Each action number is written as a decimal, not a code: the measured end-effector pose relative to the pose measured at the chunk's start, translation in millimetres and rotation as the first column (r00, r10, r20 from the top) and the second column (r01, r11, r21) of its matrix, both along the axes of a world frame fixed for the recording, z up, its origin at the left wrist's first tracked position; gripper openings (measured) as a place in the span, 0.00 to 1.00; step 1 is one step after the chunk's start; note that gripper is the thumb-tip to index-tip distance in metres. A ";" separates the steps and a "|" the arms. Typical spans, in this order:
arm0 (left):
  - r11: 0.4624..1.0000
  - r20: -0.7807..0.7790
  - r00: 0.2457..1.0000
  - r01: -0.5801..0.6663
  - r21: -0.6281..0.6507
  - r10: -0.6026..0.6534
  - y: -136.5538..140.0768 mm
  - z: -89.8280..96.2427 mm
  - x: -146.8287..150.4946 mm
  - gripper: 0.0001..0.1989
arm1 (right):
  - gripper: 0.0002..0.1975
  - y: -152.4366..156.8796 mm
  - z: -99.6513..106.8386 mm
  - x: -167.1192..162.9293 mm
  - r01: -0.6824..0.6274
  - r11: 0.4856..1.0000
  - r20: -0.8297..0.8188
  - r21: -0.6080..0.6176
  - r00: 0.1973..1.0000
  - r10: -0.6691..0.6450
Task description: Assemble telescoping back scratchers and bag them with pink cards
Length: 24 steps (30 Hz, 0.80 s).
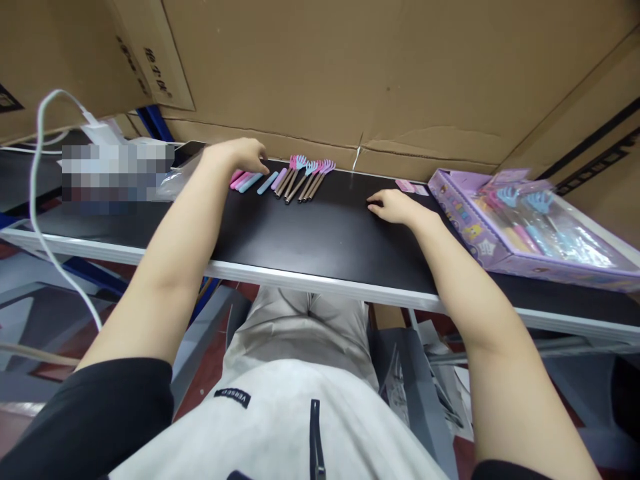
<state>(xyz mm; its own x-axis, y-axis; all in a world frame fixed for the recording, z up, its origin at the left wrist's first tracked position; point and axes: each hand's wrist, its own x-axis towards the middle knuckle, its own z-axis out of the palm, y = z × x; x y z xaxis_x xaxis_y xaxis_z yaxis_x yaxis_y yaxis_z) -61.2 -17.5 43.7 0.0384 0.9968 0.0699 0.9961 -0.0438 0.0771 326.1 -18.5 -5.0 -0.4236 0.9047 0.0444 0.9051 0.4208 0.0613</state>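
Claw sticks left of box

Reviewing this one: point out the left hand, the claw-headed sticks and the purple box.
Left hand (246,154): head view, on the back of the hand.
Claw-headed sticks (301,182): head view, on a brown shaft mid-group.
Purple box (461,215): head view, on its printed side wall.

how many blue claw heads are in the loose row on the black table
2 visible: one blue claw head toward the row's left, beside a pink claw head; a second blue claw head near the middle. Heads overlap, so others may be hidden.
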 end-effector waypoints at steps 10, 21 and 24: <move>0.996 -0.085 0.993 -0.084 -0.032 0.082 2.4 -42.1 26.4 0.32 | 0.23 -8.4 23.5 -66.9 -0.155 0.986 0.130 0.060 0.981 0.147; 0.994 0.050 0.996 -0.079 0.073 0.075 0.3 -44.3 25.4 0.31 | 0.22 -0.8 40.4 -173.8 -0.316 0.946 0.204 0.066 0.933 0.297; 0.992 0.094 0.992 -0.094 0.081 0.086 2.8 -46.5 27.7 0.29 | 0.23 4.8 38.7 -190.3 -0.299 0.950 0.264 0.090 0.927 0.267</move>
<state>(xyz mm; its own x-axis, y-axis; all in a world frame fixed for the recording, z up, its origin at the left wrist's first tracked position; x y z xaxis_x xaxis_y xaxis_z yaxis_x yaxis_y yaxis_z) -33.5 -14.7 -2.8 -0.0614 0.9863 0.1533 0.9854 0.0355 0.1663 135.8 -13.7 33.7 -0.6735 0.7391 0.0125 0.6991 0.6314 0.3355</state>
